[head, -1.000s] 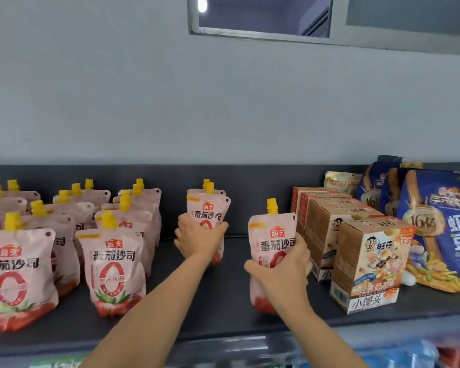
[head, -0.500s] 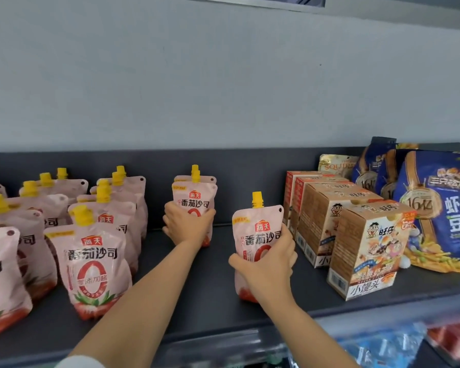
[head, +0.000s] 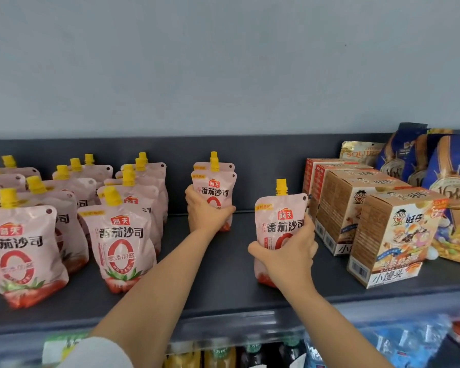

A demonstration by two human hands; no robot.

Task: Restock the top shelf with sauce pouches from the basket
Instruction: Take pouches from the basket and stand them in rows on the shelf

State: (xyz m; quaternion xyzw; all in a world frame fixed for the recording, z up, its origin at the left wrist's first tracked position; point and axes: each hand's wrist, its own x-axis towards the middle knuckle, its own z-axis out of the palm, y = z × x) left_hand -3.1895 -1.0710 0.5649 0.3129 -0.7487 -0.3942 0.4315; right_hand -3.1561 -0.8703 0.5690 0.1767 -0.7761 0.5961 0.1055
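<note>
Both of my hands reach onto the dark top shelf [head: 218, 293]. My left hand [head: 206, 212] grips the lower part of a pink sauce pouch with a yellow cap [head: 215, 187], standing upright near the shelf's back wall with another pouch right behind it. My right hand [head: 284, 257] holds a second pink sauce pouch [head: 279, 224] upright, nearer the front edge and just left of the brown boxes. Several more sauce pouches [head: 120, 235] stand in rows on the left. The basket is out of sight.
Brown snack boxes [head: 393, 235] stand in rows to the right, blue snack bags [head: 452, 187] beyond them. Bare shelf lies between the left pouch rows and the held pouches. Bottles [head: 223, 354] show on the lower shelf below the front edge.
Both hands keep their grip on the same pouches in about the same spots. The camera has tilted and shifted, so the window at the top has left the view.
</note>
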